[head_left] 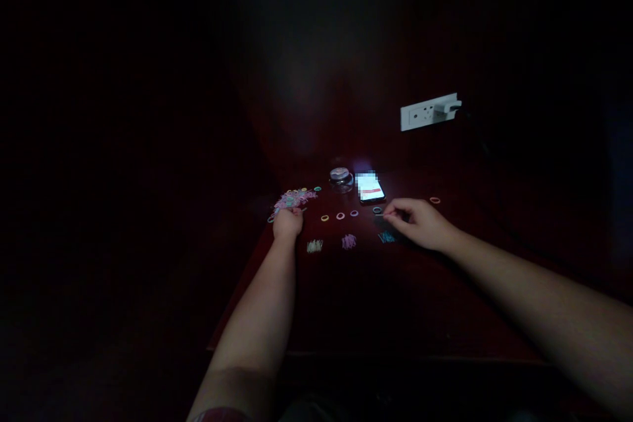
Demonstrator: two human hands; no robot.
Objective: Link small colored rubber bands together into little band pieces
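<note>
My left hand point(287, 223) is closed at the near edge of a mixed pile of small pastel pieces point(295, 199). A thin pale piece point(304, 210) pokes out past its fingertips, too small to name surely. My right hand point(413, 219) pinches a thin, pale hairpin-like piece point(379, 215) beside a grey-blue hair tie point(377, 210). Left of it lie purple point(354, 213), pink point(340, 216) and yellow hair ties point(325, 218) in a row. Nearer to me are small heaps of hairpin-like pieces: pale yellow point(314, 246), purple point(349, 241) and blue point(386, 237).
A lidded clear jar point(341, 179) stands behind the row, next to a lit phone point(370, 186). An orange hair tie point(434, 200) lies at the right on the dark red table point(366, 316). A wall socket point(429, 112) holds a plug. The surroundings are very dark.
</note>
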